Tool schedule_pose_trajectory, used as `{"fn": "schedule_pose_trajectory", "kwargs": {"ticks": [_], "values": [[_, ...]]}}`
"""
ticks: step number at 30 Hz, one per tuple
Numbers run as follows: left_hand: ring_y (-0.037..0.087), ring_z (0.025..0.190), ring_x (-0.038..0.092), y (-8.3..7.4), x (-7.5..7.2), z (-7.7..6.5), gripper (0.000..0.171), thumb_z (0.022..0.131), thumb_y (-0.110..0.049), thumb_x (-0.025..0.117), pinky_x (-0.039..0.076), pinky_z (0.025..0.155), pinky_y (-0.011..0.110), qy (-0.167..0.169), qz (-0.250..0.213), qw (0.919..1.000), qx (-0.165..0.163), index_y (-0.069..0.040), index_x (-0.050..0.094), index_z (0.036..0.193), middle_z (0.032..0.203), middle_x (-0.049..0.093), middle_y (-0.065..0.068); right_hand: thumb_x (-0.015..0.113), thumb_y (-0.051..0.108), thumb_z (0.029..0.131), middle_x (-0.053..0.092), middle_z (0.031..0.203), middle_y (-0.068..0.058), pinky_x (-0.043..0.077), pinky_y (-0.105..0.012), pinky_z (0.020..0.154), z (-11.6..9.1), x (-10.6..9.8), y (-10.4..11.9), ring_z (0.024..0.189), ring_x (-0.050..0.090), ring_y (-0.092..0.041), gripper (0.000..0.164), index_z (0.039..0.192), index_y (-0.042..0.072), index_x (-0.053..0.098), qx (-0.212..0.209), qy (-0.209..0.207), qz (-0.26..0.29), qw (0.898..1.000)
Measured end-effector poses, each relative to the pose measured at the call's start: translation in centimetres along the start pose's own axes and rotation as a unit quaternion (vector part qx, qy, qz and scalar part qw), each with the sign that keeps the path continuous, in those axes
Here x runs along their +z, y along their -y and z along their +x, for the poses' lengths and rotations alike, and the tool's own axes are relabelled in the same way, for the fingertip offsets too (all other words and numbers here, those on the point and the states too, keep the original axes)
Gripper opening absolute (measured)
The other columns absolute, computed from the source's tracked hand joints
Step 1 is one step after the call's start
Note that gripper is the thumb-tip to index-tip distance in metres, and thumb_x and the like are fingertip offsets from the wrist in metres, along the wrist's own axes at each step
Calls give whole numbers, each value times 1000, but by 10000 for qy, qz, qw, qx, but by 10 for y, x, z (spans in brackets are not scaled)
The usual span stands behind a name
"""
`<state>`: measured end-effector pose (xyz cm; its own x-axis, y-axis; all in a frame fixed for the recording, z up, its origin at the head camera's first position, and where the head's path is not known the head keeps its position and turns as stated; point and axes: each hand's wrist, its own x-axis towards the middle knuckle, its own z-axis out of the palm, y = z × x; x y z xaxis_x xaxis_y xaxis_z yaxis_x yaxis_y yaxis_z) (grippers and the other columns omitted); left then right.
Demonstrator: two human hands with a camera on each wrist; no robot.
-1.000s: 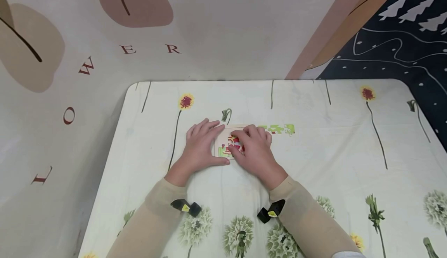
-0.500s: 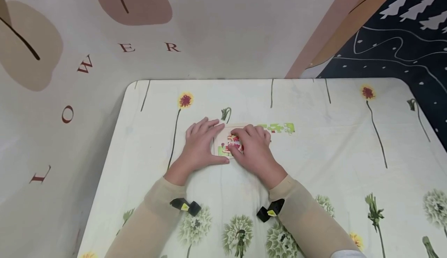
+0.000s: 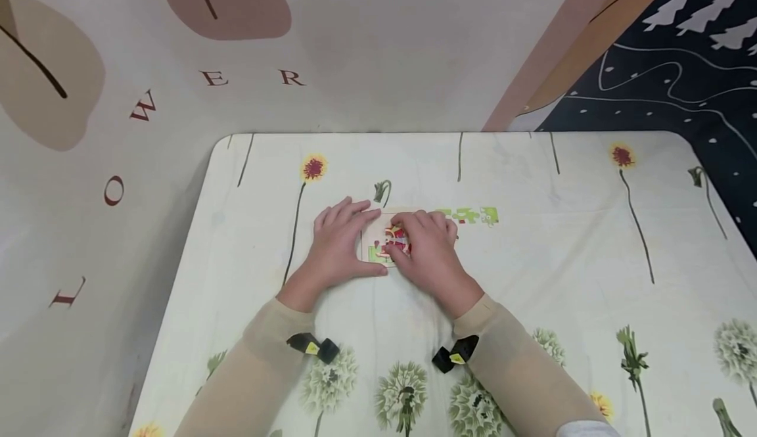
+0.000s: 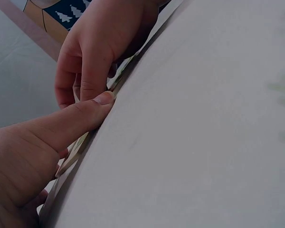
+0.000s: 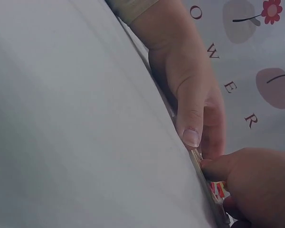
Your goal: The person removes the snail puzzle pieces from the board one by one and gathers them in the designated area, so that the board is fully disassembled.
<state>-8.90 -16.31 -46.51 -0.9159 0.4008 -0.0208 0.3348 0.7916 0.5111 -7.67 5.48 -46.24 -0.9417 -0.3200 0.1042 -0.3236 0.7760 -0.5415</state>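
A small jigsaw puzzle board (image 3: 371,232) with a pale wooden frame lies on the table in the head view. My left hand (image 3: 337,243) holds its left side, thumb along the near edge and fingers at the far left corner. Red and green puzzle pieces (image 3: 381,253) sit in the lower part of the board. Over its right half, my right hand (image 3: 430,243) has thumb and forefinger curled in around a red puzzle piece (image 3: 394,232), partly hidden by the fingers. In the left wrist view, the left thumb (image 4: 85,114) presses on the board's edge.
Several loose green puzzle pieces (image 3: 467,215) lie in a row just right of the board, partly behind the right hand. A flower-patterned cloth (image 3: 550,246) covers the table. Behind the table's far edge stands a printed wall (image 3: 384,62).
The red piece under the right fingers has shifted slightly, and a pale gap shows between the red parts. Both hands stay nearly in place.
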Motion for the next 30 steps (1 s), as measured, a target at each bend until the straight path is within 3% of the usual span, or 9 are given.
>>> {"fn": "schedule_pose_trajectory", "kwargs": {"ticks": [11,24,30], "values": [[38,159,20,-1,-1,1,106,69,-59,96,11,123,65,15,-10,10000,21,-18,54,157,167,40,7,86,32,92,67,122,-2,26,-62,104,-2,3,-2,110,47,-30,47,130,16,65,-115,-336,91,9993],[38,159,20,-2,-2,-1,105,70,-59,96,10,123,65,9,-47,10000,-8,-18,54,157,168,39,7,87,24,90,77,107,1,28,-64,105,-5,6,-4,104,56,-28,39,126,14,78,-1016,-1102,112,9886],[38,159,19,-1,-1,0,105,70,-58,97,10,123,65,24,-40,10000,-8,-18,54,157,168,39,7,87,22,88,76,106,-2,35,-63,97,-5,6,-5,99,56,-28,37,123,13,80,-1364,-1140,193,9839]]}}
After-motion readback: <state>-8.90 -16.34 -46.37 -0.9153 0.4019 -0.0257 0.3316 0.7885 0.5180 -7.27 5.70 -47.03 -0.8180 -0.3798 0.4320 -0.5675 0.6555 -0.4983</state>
